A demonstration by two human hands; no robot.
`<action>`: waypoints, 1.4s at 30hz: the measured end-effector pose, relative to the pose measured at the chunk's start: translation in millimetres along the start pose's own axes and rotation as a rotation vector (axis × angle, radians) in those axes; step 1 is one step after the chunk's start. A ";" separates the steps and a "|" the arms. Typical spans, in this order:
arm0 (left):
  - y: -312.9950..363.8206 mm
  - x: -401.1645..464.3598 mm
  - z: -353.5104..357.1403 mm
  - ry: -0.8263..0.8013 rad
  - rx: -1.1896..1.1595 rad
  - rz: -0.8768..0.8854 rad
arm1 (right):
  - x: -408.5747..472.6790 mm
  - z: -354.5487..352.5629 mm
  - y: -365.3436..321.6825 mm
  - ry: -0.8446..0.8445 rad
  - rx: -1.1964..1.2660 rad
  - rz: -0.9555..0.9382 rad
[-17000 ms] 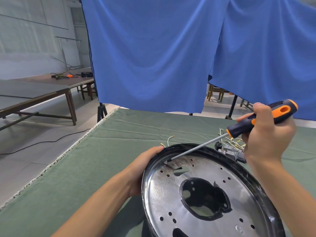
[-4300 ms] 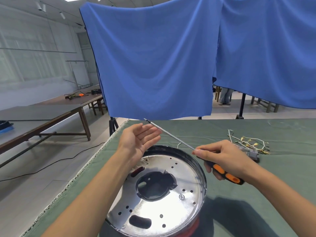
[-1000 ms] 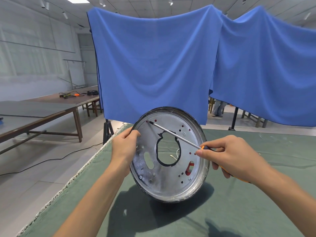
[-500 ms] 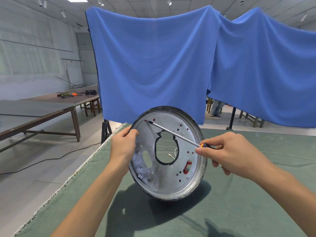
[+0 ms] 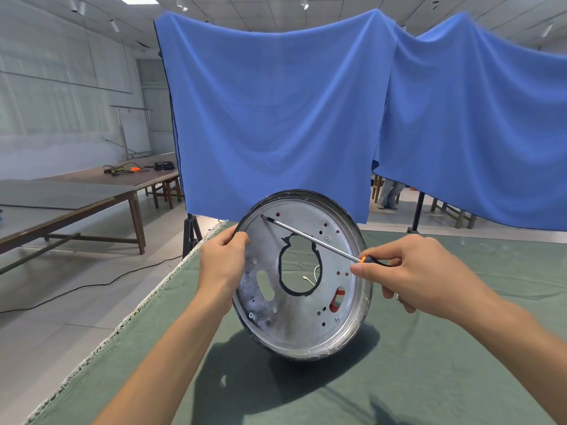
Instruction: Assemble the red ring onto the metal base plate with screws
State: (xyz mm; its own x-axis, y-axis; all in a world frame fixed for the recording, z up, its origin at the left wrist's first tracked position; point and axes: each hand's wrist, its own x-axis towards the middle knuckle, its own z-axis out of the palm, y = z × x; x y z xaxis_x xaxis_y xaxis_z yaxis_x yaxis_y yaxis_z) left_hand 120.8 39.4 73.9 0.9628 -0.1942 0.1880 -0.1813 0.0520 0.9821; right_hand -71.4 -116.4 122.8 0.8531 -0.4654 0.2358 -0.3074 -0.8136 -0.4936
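Note:
The round metal base plate [image 5: 294, 320] stands on its edge on the green table cloth, its holed inner face toward me. My left hand [image 5: 222, 265] grips its left rim. Red of the ring [image 5: 337, 299] shows through an oval slot and several small holes; the ring itself is behind the plate. My right hand [image 5: 408, 271] holds the screwdriver [image 5: 313, 239] by its orange-and-black handle. The long shaft crosses the plate, its tip at a red hole near the upper left rim. Screw heads show at the lower left and lower right.
The green-covered table [image 5: 429, 378] runs to a frayed left edge [image 5: 135, 314]. Blue curtains [image 5: 276, 118] hang behind it on stands. Wooden tables [image 5: 92, 191] with cables stand at far left. A person's legs [image 5: 388, 193] show under the right curtain. A thin wire [image 5: 310, 279] shows through the plate's middle opening.
Over the last second the plate has stayed upright in my left hand. The screwdriver tip stays near the upper-left hole, and my view has tilted slightly.

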 end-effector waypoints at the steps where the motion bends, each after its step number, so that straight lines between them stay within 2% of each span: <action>1: 0.4 -0.7 0.5 0.002 0.010 0.010 | -0.7 -2.2 -2.8 -0.003 -0.006 0.003; 3: 0.7 -1.6 1.8 0.005 0.033 0.029 | -1.3 -10.5 -11.0 0.015 -0.074 0.001; 8: 1.7 -1.7 7.5 0.020 0.057 0.094 | 3.7 -41.1 -45.3 0.111 -0.519 -0.067; 11: -0.3 -1.7 10.0 0.020 0.081 0.129 | 7.4 -51.8 -63.5 0.111 -0.671 -0.104; 13: 0.2 -3.8 9.9 0.022 0.090 0.152 | 8.5 -56.7 -70.5 0.024 -0.605 -0.042; 19: -0.2 -5.5 8.6 0.026 0.121 0.194 | 16.2 -68.5 -67.5 -0.199 -0.146 0.118; 23: 2.9 -9.3 11.6 0.074 0.171 0.237 | 19.6 -77.4 -55.2 -0.383 -0.001 0.217; 27: 4.9 -11.1 14.0 0.078 0.208 0.258 | 15.2 -73.4 -41.3 -0.356 0.100 0.270; 33: 5.6 -13.3 11.8 0.069 0.201 0.257 | 14.8 -65.3 -37.6 -0.238 -0.043 0.165; 39: 6.3 -11.0 7.3 0.092 0.194 0.227 | 18.9 -61.8 -41.9 -0.370 0.108 0.233; 42: 6.3 -10.1 8.3 0.094 0.200 0.229 | 15.0 -57.0 -43.6 -0.369 0.037 0.208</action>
State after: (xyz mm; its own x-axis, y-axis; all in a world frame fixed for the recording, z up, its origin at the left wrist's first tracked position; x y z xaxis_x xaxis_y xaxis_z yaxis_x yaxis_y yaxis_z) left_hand 108.2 33.6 78.3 0.9051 -0.1083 0.4113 -0.4222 -0.1119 0.8996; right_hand -69.2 -107.8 195.6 0.8704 -0.4568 -0.1838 -0.4791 -0.6993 -0.5306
